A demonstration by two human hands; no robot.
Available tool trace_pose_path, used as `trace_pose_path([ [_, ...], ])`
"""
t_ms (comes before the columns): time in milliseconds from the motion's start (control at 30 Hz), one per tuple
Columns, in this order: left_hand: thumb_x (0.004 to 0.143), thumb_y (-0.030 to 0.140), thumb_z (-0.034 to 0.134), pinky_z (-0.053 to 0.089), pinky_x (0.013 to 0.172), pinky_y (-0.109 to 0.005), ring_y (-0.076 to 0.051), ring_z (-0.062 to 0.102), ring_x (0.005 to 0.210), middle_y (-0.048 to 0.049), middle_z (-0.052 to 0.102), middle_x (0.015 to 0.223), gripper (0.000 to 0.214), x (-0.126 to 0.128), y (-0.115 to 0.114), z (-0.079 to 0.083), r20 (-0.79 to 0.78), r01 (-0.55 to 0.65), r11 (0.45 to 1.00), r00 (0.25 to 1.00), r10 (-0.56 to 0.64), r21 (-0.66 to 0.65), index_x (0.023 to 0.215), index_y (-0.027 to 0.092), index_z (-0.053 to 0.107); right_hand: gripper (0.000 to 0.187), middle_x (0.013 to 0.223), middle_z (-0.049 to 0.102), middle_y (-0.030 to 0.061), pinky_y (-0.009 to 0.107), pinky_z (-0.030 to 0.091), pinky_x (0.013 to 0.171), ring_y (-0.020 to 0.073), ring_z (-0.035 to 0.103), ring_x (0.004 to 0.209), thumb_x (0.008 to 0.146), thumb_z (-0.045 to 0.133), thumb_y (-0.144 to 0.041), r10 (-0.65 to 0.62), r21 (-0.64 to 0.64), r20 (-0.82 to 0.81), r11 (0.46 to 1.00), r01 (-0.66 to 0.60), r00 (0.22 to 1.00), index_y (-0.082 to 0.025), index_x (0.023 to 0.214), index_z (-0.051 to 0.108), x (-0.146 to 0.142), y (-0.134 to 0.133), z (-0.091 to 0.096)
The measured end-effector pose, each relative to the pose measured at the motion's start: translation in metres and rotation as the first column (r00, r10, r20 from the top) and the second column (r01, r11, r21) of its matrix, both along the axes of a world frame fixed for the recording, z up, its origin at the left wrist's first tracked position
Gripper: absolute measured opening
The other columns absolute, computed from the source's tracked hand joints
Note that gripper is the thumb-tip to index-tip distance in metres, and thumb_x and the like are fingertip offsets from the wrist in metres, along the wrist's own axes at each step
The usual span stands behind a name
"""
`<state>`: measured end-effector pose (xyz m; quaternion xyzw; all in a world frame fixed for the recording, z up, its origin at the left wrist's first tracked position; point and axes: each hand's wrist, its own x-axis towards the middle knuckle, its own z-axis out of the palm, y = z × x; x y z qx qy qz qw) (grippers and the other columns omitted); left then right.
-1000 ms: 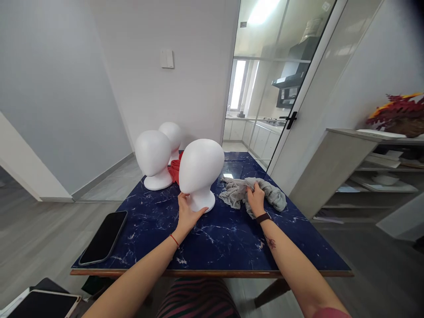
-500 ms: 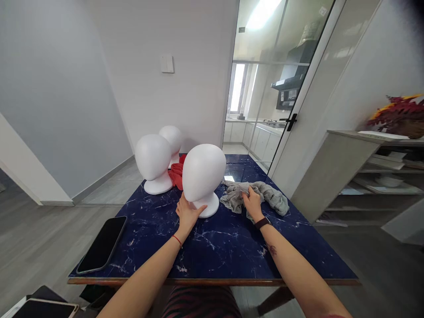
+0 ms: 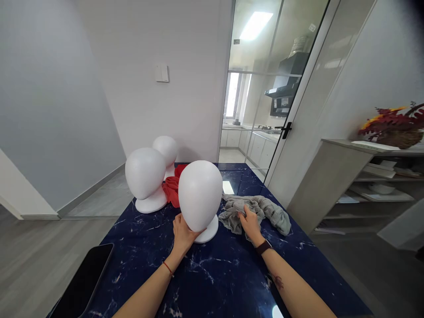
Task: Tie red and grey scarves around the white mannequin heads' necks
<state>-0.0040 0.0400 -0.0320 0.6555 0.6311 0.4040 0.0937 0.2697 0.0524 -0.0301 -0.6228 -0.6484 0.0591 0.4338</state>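
Observation:
A white foam mannequin head stands upright on the dark blue marble-patterned table, near its middle. My left hand is wrapped round the neck of this head at its base. Right of it lies a crumpled grey cloth. My right hand is closed on the near edge of the grey cloth, pinching the fabric. Two more white mannequin heads stand behind: one at the left, one farther back. A red cloth lies bunched between them.
A black phone lies flat at the table's near left. A glass sliding door with a black handle stands behind the table. A shelf unit with books and a basket of red leaves is at the right.
The view has tilted up and come nearer the table. My left hand has slid from the base's side up onto the neck of the front head. My right hand still grips the grey cloth.

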Motion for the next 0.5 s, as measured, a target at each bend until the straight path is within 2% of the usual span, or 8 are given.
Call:
trace_pose_path([
  [67,0.054,0.051,0.071,0.04,0.089,-0.045,-0.033,0.048,0.105,-0.0139,0.049,0.111,0.073,-0.002,0.001,-0.002,-0.039,-0.01,1.0,0.999,0.009,-0.028,0.113,0.012,0.052,0.03,0.077,0.066,0.0085,0.03,0.041,0.066,0.022,0.059,0.069,0.08,0.04,-0.029,0.04,-0.014,0.006,0.999,-0.04,0.999,-0.013,0.099,0.057,-0.003,0.001,-0.003],
  [167,0.055,0.048,0.07,0.038,0.092,-0.044,-0.033,0.046,0.111,-0.0154,0.05,0.117,0.078,-0.004,0.004,-0.005,-0.05,0.038,0.999,0.998,-0.037,0.018,0.12,0.012,0.047,0.031,0.081,0.067,0.0109,0.032,0.042,0.067,0.023,0.06,0.072,0.08,0.04,-0.028,0.083,-0.023,0.025,0.996,-0.083,0.996,-0.012,0.101,0.057,-0.007,0.003,-0.006],
  [333,0.057,0.049,0.069,0.035,0.096,-0.047,-0.033,0.048,0.113,-0.0147,0.055,0.117,0.076,-0.003,0.005,-0.007,-0.043,0.087,0.996,0.995,-0.087,-0.001,0.12,0.014,0.046,0.032,0.085,0.067,0.0116,0.032,0.043,0.069,0.0237,0.061,0.076,0.08,0.041,-0.028,0.09,-0.021,0.011,0.996,-0.09,0.996,-0.012,0.103,0.056,-0.008,0.002,-0.008],
  [433,0.053,0.052,0.071,0.03,0.101,-0.05,-0.035,0.041,0.121,-0.0165,0.049,0.125,0.088,-0.003,0.002,-0.005,-0.032,0.08,0.996,0.996,-0.081,-0.036,0.126,0.013,0.041,0.025,0.077,0.065,0.0085,0.03,0.042,0.065,0.0214,0.059,0.068,0.081,0.04,-0.028,0.096,-0.033,0.007,0.995,-0.096,0.995,-0.014,0.093,0.057,-0.007,0.0,-0.001],
  [500,0.051,0.053,0.072,0.028,0.104,-0.05,-0.035,0.035,0.126,-0.0176,0.042,0.132,0.096,-0.006,-0.004,-0.002,-0.001,0.087,0.993,0.996,-0.087,-0.075,0.13,0.013,0.036,0.022,0.07,0.063,0.0064,0.029,0.04,0.062,0.02,0.057,0.063,0.08,0.04,-0.029,0.084,-0.037,0.002,0.996,-0.084,0.996,-0.015,0.085,0.057,-0.004,-0.004,0.01],
])
